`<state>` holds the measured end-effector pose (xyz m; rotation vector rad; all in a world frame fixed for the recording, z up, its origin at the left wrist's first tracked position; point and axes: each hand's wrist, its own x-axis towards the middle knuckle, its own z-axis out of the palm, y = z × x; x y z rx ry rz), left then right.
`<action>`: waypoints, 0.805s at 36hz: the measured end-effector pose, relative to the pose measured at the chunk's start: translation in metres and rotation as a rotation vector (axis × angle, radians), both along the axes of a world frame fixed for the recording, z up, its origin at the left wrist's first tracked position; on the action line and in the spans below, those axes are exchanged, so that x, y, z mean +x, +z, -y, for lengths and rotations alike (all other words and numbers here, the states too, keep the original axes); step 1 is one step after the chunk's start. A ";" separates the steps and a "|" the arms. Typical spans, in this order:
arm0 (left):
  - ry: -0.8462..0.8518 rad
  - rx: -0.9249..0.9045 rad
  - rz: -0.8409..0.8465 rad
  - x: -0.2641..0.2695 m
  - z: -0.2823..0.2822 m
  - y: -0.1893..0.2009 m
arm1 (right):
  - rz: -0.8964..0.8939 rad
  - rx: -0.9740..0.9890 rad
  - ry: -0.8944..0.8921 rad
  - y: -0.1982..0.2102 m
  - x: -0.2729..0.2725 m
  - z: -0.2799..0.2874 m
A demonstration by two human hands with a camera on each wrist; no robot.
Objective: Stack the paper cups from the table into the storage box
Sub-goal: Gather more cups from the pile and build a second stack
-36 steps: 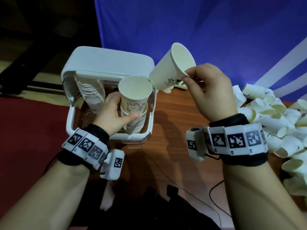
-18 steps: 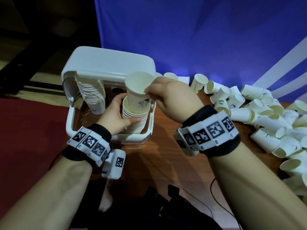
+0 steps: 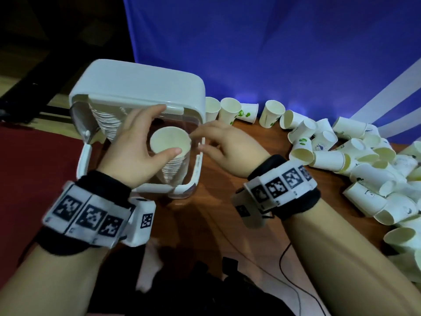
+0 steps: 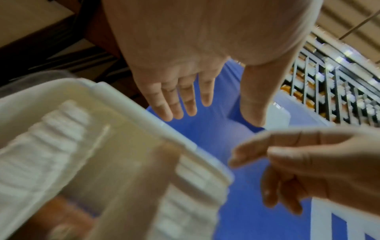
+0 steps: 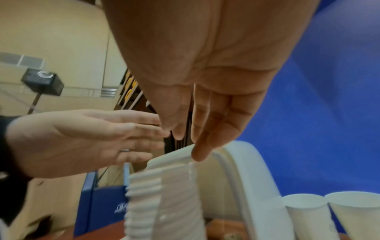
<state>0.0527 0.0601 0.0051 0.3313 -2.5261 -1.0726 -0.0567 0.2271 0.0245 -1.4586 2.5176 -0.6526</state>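
While a fresh cup sits on top of the nested stack (image 3: 169,165) at centre frame, the left hand (image 3: 134,144) hovers over the clear storage box (image 3: 197,165), fingers straight and spread, thumb just beside the top cup (image 3: 169,142) and gripping nothing. At centre right, the right hand (image 3: 224,144) is relaxed and empty, fingertips near the cup's rim; whether they touch it cannot be told. A second stack (image 3: 106,124) leans at the box's upper left under the raised white lid (image 3: 139,83). Loose paper cups (image 3: 337,156) lie heaped along the right side of the wooden table (image 3: 211,220). Seating the cup well probably calls for a light, even press on the rim, straight down, with the stack steadied so it does not tilt or jam crooked.
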 end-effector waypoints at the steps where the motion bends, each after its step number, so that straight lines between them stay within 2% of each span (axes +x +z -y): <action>1: -0.021 -0.036 -0.033 -0.002 -0.007 0.010 | 0.006 -0.017 -0.032 0.004 -0.007 -0.010; 6: -0.132 -0.034 -0.087 -0.041 -0.055 0.036 | 0.020 0.033 -0.307 0.011 -0.060 -0.065; 9: -0.158 -0.065 -0.049 -0.083 -0.080 0.029 | -0.022 0.109 -0.438 0.004 -0.099 -0.094; 13: -0.111 -0.091 0.063 -0.148 -0.103 0.004 | -0.043 0.173 -0.535 -0.008 -0.151 -0.120; 21: 0.039 0.004 0.291 -0.253 -0.114 -0.062 | 0.004 0.348 -0.547 -0.057 -0.261 -0.117; 25: 0.130 -0.030 0.370 -0.284 -0.110 -0.089 | 0.017 0.434 -0.500 -0.079 -0.297 -0.104; 29: 0.180 -0.143 0.375 -0.301 -0.105 -0.109 | 0.035 0.559 -0.463 -0.093 -0.319 -0.095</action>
